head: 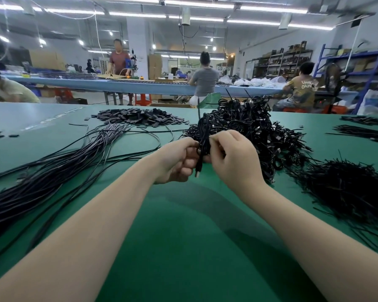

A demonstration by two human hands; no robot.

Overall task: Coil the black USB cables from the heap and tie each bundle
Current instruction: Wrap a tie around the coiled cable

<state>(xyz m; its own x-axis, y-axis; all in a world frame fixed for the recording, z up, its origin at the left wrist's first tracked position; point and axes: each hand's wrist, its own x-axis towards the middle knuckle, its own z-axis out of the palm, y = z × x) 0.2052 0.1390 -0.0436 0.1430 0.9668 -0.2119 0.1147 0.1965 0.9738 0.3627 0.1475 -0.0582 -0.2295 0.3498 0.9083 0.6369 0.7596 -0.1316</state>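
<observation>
Left hand (179, 160): closed, holding the coiled cable (203, 140).
Right hand (234, 158): closed, pinching the coil's middle.
Tip: twist the tie snug; stop loops slipping.
Heap (249, 125): at 12 o'clock.

Smooth matt green table (183, 247), glossy black cables (52, 171)

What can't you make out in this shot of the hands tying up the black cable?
All in the head view:
- Tie on the coiled cable: hidden by the fingers of the left hand and right hand; whether it is fastened cannot be told.
- Loose cables: cut off by the left edge.
- Pile of thin black ties: blurred and cut off by the right edge.
- Flat black pieces: too small to identify.
</observation>
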